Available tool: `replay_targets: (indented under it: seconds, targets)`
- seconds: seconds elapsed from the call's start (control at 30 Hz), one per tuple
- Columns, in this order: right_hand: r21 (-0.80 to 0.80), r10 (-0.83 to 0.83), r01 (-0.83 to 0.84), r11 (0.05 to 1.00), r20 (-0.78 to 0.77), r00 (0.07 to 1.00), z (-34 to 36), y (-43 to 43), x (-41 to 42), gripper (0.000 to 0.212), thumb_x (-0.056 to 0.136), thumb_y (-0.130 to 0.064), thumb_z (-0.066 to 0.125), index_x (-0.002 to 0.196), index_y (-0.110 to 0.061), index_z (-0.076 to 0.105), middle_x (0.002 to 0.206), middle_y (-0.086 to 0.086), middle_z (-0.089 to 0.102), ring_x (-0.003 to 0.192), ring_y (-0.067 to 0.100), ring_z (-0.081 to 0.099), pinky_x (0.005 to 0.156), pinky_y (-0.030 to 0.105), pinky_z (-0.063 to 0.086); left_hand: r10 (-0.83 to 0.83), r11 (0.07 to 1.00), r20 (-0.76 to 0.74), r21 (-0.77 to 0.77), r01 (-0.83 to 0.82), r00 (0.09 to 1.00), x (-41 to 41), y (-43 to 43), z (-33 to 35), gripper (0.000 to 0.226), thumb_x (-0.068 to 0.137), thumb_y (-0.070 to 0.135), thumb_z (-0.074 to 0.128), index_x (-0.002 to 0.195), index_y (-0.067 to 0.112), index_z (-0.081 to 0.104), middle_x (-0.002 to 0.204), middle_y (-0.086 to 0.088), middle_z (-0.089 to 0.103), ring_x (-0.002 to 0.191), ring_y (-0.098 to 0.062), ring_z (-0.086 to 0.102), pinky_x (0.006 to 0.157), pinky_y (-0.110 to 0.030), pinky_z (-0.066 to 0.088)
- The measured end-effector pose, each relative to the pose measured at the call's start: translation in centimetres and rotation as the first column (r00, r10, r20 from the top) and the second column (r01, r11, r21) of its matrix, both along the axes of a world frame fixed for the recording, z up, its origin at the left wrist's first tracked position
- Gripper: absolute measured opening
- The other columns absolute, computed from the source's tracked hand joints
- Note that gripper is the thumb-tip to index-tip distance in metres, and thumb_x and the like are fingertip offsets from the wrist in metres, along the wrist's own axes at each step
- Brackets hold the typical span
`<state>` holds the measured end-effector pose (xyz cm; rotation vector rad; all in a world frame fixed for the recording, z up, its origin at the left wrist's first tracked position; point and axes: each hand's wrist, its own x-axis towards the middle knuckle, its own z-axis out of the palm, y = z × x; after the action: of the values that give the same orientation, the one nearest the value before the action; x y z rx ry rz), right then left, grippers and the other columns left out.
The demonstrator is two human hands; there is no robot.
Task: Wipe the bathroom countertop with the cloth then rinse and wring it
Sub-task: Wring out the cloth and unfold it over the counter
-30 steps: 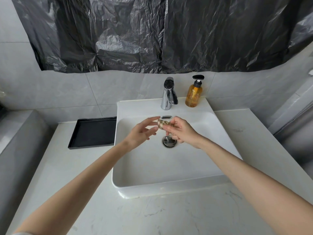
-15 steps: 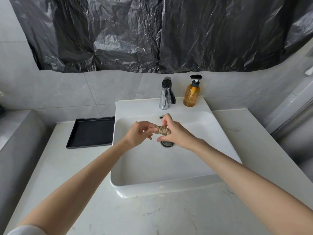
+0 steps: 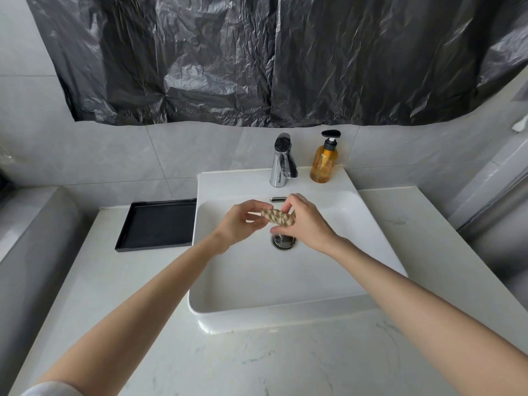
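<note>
Beige cloth (image 3: 278, 218), tight twisted roll; its ends in the grip of left hand (image 3: 237, 225) and right hand (image 3: 310, 228)

A bathroom, seen from above at the vanity. A white rectangular vessel sink (image 3: 271, 315) sits on a pale, marble-look surface (image 3: 285, 364). A chrome tap (image 3: 281, 164) and an amber pump bottle (image 3: 324, 164) of soap stand on its back ledge, and a chrome drain (image 3: 283, 242) shows in the basin. Grey tiles (image 3: 114, 158) cover the wall. A black tray (image 3: 160, 224) lies just beside the sink, and black plastic sheeting (image 3: 257, 58) hangs above.
</note>
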<state>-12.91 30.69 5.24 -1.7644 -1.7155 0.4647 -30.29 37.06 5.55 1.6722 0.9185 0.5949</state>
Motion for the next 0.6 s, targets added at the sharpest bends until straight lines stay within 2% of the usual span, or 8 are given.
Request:
replay_targets:
  seconds: [0.07, 0.1, 0.17, 0.23, 0.33, 0.4, 0.5, 0.6]
  targets:
    - [0.055, -0.022, 0.025, 0.998, -0.063, 0.998, 0.8, 0.0, 0.4, 0.039, 0.061, -0.028, 0.089, 0.084, -0.013, 0.061, 0.090, 0.000, 0.055, 0.069, 0.004, 0.050, 0.060, 0.012, 0.037, 0.037, 0.972, 0.055, -0.236, -0.023, 0.998, 0.4, -0.3, 1.0, 0.024, 0.088, 0.010, 0.062, 0.110, 0.018, 0.061, 0.096, -0.001, 0.064, 0.083, -0.013, 0.061, 0.091, -0.026, 0.051]
    - [0.066, -0.015, 0.020, 0.998, -0.076, 0.997, 1.3, -0.1, 0.7, 0.036, 0.062, -0.029, 0.089, 0.084, -0.012, 0.066, 0.088, 0.001, 0.055, 0.069, 0.006, 0.052, 0.062, 0.014, 0.039, 0.062, 0.952, 0.066, -0.305, -0.039, 0.996, 0.6, -0.3, 1.3, 0.023, 0.087, 0.015, 0.064, 0.110, 0.017, 0.062, 0.095, -0.002, 0.065, 0.082, -0.013, 0.061, 0.093, -0.028, 0.050]
    - [0.033, 0.026, -0.024, 0.999, -0.056, 0.998, 2.0, -0.2, 1.4, 0.031, 0.068, -0.030, 0.085, 0.090, -0.012, 0.073, 0.089, 0.005, 0.056, 0.071, 0.014, 0.054, 0.067, 0.022, 0.041, 0.092, 0.967, 0.022, -0.239, -0.084, 0.996, 0.9, -0.4, 1.4, 0.019, 0.085, 0.020, 0.068, 0.104, 0.017, 0.065, 0.093, -0.004, 0.066, 0.083, -0.014, 0.061, 0.095, -0.031, 0.051]
    - [-0.053, 0.084, -0.089, 0.995, -0.080, 0.993, 2.4, -0.3, 2.2, 0.028, 0.078, -0.029, 0.077, 0.101, -0.015, 0.073, 0.089, 0.005, 0.059, 0.072, 0.014, 0.056, 0.068, 0.027, 0.043, 0.114, 0.983, 0.019, -0.148, -0.110, 0.993, 1.1, -0.8, 1.5, 0.012, 0.085, 0.013, 0.068, 0.095, 0.019, 0.066, 0.094, -0.007, 0.066, 0.086, -0.016, 0.061, 0.096, -0.036, 0.050]
    - [-0.167, 0.091, -0.149, 0.975, -0.311, 0.946, 3.0, -0.9, 2.8, 0.029, 0.086, -0.019, 0.070, 0.114, -0.012, 0.062, 0.092, -0.007, 0.067, 0.077, -0.002, 0.064, 0.071, 0.016, 0.047, 0.115, 0.992, 0.084, -0.063, -0.109, 0.990, 1.4, -1.1, 1.9, 0.025, 0.083, -0.002, 0.065, 0.088, 0.023, 0.063, 0.093, 0.001, 0.065, 0.081, -0.014, 0.063, 0.089, -0.035, 0.050]
    - [-0.222, 0.047, -0.152, 0.963, -0.416, 0.908, 3.3, -1.3, 2.8, 0.028, 0.087, -0.015, 0.068, 0.112, -0.009, 0.057, 0.095, -0.001, 0.070, 0.074, -0.005, 0.066, 0.067, 0.010, 0.047, 0.105, 0.994, 0.109, -0.021, -0.104, 0.988, 1.6, -1.4, 2.4, 0.029, 0.083, -0.007, 0.063, 0.082, 0.022, 0.060, 0.091, 0.006, 0.063, 0.078, -0.012, 0.062, 0.080, -0.028, 0.048]
    - [-0.250, -0.007, -0.136, 0.959, -0.497, 0.868, 3.6, -1.6, 2.9, 0.024, 0.083, -0.014, 0.073, 0.105, -0.009, 0.063, 0.093, 0.000, 0.072, 0.073, -0.004, 0.067, 0.063, 0.009, 0.047, 0.094, 0.990, 0.076, 0.096, -0.101, 0.993, 1.8, -1.7, 2.5, 0.031, 0.083, -0.008, 0.062, 0.078, 0.022, 0.055, 0.090, 0.005, 0.060, 0.072, -0.004, 0.062, 0.070, -0.018, 0.047]
    - [-0.252, -0.041, -0.125, 0.960, -0.564, 0.825, 3.6, -1.7, 3.6, 0.021, 0.086, -0.013, 0.069, 0.106, -0.006, 0.070, 0.094, -0.005, 0.072, 0.083, 0.001, 0.067, 0.078, 0.019, 0.055, 0.103, 0.971, 0.045, 0.213, -0.110, 0.994, 1.8, -1.9, 2.6, 0.035, 0.081, -0.013, 0.059, 0.079, 0.022, 0.054, 0.090, 0.001, 0.059, 0.076, -0.008, 0.062, 0.071, -0.024, 0.053]
